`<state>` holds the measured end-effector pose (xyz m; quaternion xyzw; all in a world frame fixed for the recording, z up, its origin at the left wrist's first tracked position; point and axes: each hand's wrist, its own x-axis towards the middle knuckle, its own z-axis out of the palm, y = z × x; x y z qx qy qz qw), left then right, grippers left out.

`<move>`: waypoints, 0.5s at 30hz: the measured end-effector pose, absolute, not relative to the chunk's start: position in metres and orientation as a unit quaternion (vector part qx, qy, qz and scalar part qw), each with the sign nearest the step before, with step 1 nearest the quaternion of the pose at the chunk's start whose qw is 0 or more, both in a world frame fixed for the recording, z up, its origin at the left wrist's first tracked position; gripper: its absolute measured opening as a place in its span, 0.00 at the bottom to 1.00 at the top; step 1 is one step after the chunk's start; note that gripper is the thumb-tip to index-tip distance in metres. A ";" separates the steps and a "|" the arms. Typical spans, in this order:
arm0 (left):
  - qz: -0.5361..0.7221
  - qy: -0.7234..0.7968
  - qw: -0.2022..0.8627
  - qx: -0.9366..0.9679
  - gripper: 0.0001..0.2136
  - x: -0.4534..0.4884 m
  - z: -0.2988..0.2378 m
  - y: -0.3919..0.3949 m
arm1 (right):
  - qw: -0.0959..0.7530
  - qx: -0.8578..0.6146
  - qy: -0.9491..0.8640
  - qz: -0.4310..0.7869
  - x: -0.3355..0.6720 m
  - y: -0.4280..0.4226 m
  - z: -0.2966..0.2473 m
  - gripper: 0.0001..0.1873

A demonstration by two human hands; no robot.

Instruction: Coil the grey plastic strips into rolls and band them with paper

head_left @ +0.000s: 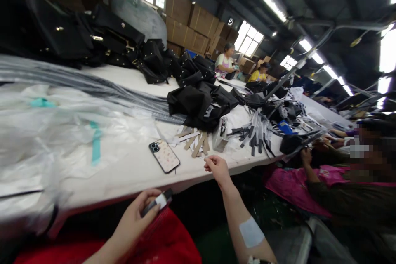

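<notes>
My left hand (137, 218) is low, below the white table's edge (123, 181), with fingers closed on a small black and white strap piece (158, 202) over red cloth (167, 239). My right hand (216, 167) reaches out over the table edge, fingers curled in a pinch; what they hold, if anything, is too small to see. It hovers just right of several tan strips (196, 142) and a phone (164, 156) lying face down. A white patch (251, 232) is on my right forearm.
A heap of black bags (201, 103) lies mid-table, with grey and black strips (256, 132) to its right. Clear plastic sheets (46, 132) cover the left. More black bags (77, 37) and cartons (192, 20) stand behind. Co-workers sit at right (340, 181) and far back (225, 64).
</notes>
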<state>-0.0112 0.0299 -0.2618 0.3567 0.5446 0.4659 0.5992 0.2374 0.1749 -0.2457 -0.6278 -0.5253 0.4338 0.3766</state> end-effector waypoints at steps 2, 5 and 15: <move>0.485 0.559 0.564 0.366 0.20 -0.014 -0.253 0.034 | 0.347 -0.552 -0.542 0.531 0.202 0.139 -0.244 0.15; 0.514 0.569 0.528 0.364 0.18 -0.017 -0.246 0.037 | 0.300 -0.461 -0.536 0.641 0.160 0.098 -0.240 0.17; 0.520 0.565 0.493 0.409 0.15 -0.032 -0.258 0.026 | 0.230 -0.449 -0.499 0.705 0.121 0.081 -0.256 0.25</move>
